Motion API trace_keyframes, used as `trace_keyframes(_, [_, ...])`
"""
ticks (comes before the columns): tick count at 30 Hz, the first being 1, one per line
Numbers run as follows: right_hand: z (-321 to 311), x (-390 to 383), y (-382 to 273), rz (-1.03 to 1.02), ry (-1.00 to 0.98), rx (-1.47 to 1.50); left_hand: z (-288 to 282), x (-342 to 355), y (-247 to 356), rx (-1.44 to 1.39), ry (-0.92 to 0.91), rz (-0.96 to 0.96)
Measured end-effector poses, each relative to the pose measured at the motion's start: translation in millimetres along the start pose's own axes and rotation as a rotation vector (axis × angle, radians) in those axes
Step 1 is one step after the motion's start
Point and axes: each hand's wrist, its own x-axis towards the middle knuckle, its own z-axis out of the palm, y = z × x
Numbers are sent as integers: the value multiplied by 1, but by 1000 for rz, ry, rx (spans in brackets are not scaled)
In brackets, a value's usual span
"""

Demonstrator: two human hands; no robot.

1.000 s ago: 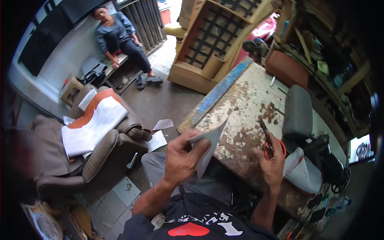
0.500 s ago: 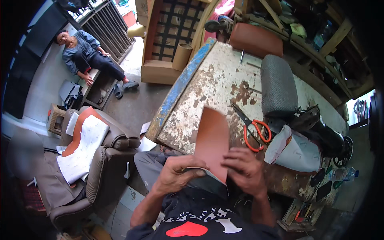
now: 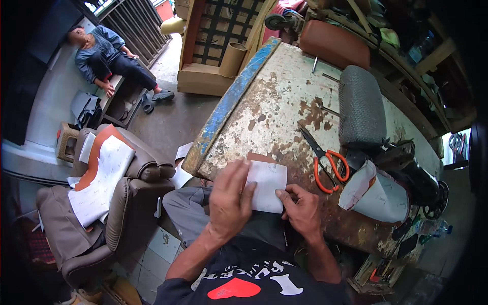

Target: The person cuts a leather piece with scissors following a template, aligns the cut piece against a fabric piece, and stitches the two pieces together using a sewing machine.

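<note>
a small piece of brown, white-backed sheet material (image 3: 267, 187), seen from where i stand in the room, is held at the near edge of a worn workbench (image 3: 244, 129). its pale side faces up, roughly four-sided and fairly flat, with faint dark marks scattered across it. a reddish-brown strip shows along the far edge, past the white; whether this is one sheet folded over or two layers, i cannot tell. the right thumb presses the white face near its right edge, while the left thumb is at the left edge. whether its underside touches the bench is hidden.
</note>
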Motion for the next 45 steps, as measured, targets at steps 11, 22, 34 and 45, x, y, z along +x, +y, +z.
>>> trace_keyframes(11, [4, 20, -19, 159, 16, -23, 32, -25, -12, 169, -258, 101])
trace_keyframes(22, [2, 28, -15, 205, -27, -46, 35, -22, -17, 158, -251, 81])
trace_keyframes(34, [-1, 29, -24, 174, -18, -285, 44, -25, -26, 115, -196, 113])
trace_keyframes(45, [21, 113, -52, -662, -141, -817, 55, -26, -37, 217, -54, 216])
